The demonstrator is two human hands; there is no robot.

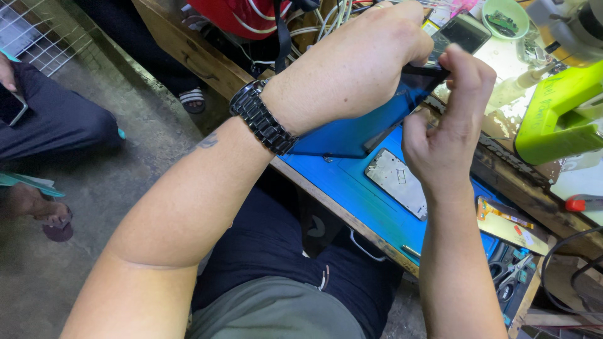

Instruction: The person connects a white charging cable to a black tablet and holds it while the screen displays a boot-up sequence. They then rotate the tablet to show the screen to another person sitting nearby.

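Observation:
Both of my hands hold a dark, flat phone screen panel point(408, 94) above a blue work mat point(352, 182). My left hand point(358, 63), with a dark metal watch point(262, 118) on the wrist, grips the panel from above. My right hand point(449, 119) pinches its near edge with fingers and thumb. Most of the panel is hidden behind my left hand. A silver phone frame point(397, 182) lies flat on the mat just below the hands.
A second phone point(461, 32) lies on the bench beyond the hands. A lime green tool stand point(556, 119) is at the right, a green dish point(505, 16) behind it. Tweezers and scissors point(512, 276) lie lower right. Another person sits at left, holding a phone point(11, 107).

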